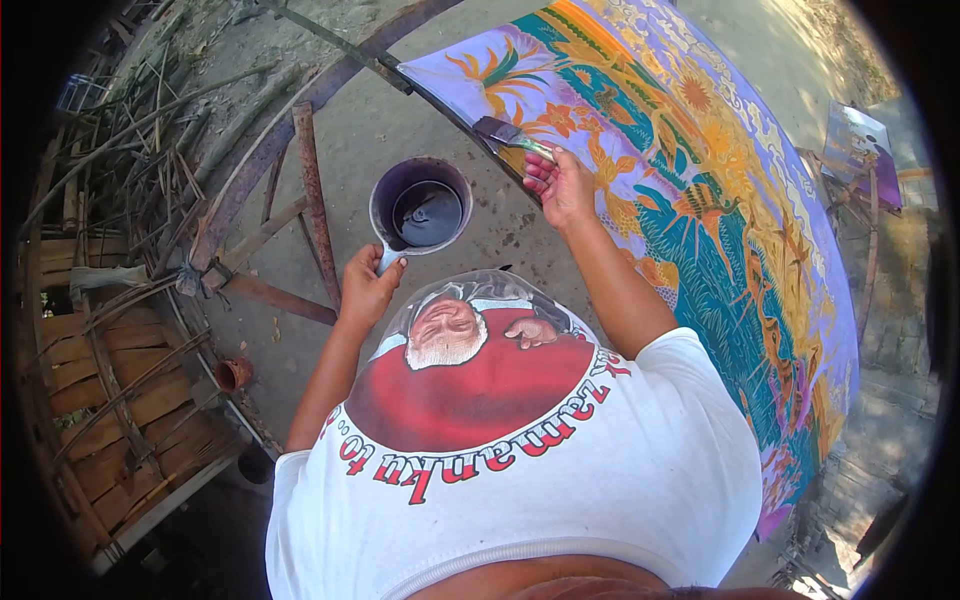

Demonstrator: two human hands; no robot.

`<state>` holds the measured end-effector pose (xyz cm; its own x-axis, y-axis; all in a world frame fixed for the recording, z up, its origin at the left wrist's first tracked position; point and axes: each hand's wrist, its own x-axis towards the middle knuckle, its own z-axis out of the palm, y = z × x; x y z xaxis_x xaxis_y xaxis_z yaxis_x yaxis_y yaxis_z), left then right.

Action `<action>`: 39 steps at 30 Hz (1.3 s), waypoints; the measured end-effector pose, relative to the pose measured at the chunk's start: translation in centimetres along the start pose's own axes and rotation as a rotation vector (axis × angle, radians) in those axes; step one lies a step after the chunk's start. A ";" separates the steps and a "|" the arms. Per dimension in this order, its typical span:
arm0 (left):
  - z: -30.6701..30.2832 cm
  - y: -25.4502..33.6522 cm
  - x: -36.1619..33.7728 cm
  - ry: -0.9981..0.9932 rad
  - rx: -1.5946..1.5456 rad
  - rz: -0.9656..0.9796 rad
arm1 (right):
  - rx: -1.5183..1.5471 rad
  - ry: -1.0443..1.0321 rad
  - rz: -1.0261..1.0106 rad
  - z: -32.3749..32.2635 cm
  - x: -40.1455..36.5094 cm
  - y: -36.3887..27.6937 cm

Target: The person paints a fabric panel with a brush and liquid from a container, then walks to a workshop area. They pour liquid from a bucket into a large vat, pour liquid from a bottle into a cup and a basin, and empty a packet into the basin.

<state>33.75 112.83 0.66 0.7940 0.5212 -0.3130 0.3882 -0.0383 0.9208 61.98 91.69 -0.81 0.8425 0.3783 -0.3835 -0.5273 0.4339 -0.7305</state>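
My left hand point(371, 283) is closed around the pale handle of a dark dipper point(381, 190), which holds dark liquid. In my right hand point(562, 187) is a wide flat brush point(513, 138), its dark bristles pointing left over the near edge of a stretched cloth. That cloth point(700, 230) carries flowers, leaves and birds in orange, teal and lilac. Its upper left part lies right beside the bristles; whether they touch it I cannot tell. The dipper hangs left of the cloth, apart from it.
Wooden poles point(316, 200) frame the left side, with a heap of sticks point(150, 130) behind. A woven bamboo panel point(120, 400) and a small reddish pot point(233, 375) are at lower left. Another piece of cloth point(862, 150) shows at far right.
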 end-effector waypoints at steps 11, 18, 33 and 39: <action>-3.9 -1.5 2.9 0.154 -0.124 -0.046 | -0.069 0.128 0.035 3.1 5.6 1.5; -7.0 -0.7 7.8 0.023 -0.037 -0.026 | -0.109 0.143 0.002 6.9 7.9 2.1; -12.9 -1.8 13.6 -0.101 -0.011 0.068 | -0.116 0.118 -0.031 16.6 10.6 6.5; -14.1 -1.9 14.8 -0.141 -0.038 0.071 | -0.158 0.188 -0.072 15.0 9.2 5.3</action>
<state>38.17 132.59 -2.39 0.8776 0.3932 -0.2743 0.3133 -0.0371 0.9489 65.30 109.76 0.32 0.8906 0.1859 -0.4151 -0.4542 0.3153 -0.8332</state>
